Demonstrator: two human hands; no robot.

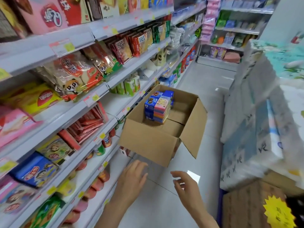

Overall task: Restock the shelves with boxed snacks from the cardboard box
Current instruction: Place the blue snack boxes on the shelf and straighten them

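With your left hand (133, 176) and right hand (185, 183) empty and loosely spread, a careless tug on the cardboard box (148, 140) could topple the stacked snack boxes (158, 106) inside.

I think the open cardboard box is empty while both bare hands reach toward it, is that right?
Not quite: the head view shows a stack of boxed snacks inside the cardboard box; the left hand and right hand do reach toward it.

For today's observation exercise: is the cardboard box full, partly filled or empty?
Mostly empty: the box holds one small stack of snack boxes against its far-left side, and bare cardboard shows across the rest of its bottom.
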